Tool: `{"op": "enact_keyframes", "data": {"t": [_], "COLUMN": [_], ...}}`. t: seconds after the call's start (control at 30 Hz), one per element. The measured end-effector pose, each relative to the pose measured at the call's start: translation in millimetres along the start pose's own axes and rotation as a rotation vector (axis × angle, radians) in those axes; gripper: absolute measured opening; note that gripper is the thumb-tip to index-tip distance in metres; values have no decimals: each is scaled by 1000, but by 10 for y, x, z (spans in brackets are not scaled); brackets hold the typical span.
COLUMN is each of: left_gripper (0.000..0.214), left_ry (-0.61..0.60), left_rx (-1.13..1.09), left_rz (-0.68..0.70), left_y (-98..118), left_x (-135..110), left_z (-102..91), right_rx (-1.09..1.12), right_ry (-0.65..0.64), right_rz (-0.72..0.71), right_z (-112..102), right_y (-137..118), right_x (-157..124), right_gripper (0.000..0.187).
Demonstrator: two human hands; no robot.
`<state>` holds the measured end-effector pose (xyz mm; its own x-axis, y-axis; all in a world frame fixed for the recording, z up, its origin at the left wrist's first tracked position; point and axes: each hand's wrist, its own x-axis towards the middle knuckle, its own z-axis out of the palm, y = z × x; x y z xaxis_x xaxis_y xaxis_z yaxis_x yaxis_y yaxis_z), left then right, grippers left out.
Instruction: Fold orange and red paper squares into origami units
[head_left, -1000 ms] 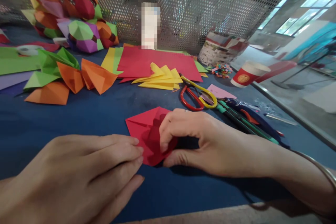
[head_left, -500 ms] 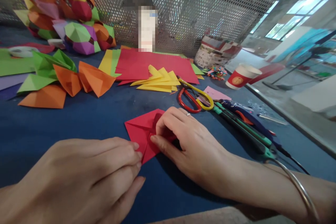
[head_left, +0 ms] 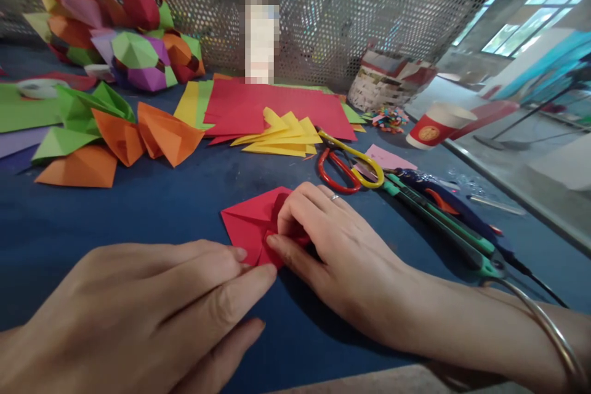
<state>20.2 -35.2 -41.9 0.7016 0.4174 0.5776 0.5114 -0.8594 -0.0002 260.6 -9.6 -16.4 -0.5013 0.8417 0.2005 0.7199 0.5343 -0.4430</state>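
Observation:
A folded piece of red origami paper (head_left: 244, 228) lies on the blue tabletop, with creases and a flap on its upper face. My right hand (head_left: 332, 252) pinches the paper's right part between thumb and curled forefinger, and hides that side. From the left, my left hand (head_left: 175, 301) reaches over the lower corner; its fingers are stretched out, and the tips press on the paper. The left thumb stays apart below, holding nothing. Beyond the right hand lie scissors (head_left: 339, 173) with one red and one yellow handle.
Yellow folded papers (head_left: 281, 135) lie on stacked red sheets (head_left: 305, 104). Orange folded pieces (head_left: 168, 135) are at left, finished paper balls (head_left: 138, 61) behind. A green-handled tool (head_left: 443, 221), a paper cup (head_left: 436, 126) and a birch-bark container (head_left: 385, 83) stand or lie at right.
My left hand's fingers have spread and one has slid right across the paper's lower corner towards the right thumb. The right hand keeps its pinch. The view has shifted slightly.

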Motion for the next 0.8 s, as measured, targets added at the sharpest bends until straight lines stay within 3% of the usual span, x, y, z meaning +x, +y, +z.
{"op": "enact_keyframes", "data": {"t": [0.07,0.2,0.6,0.8], "left_gripper": [25,24,23,27], "left_ry": [3,62,5,12], "left_rx": [81,154,75,99], "left_rz": [68,43,47,9], "left_y": [11,26,-21,-15], "left_x": [67,147,128,73], "left_z": [18,74,27,84], "right_rx": [-1,18,235,249], "right_ry": [14,17,23,-10], "right_rz": [-6,-15,82,2], "right_z": [11,16,-67,-125], "right_y": [9,23,77,160], "right_x": [-5,-21,-27,-70], "right_gripper": [19,18,23,27]}}
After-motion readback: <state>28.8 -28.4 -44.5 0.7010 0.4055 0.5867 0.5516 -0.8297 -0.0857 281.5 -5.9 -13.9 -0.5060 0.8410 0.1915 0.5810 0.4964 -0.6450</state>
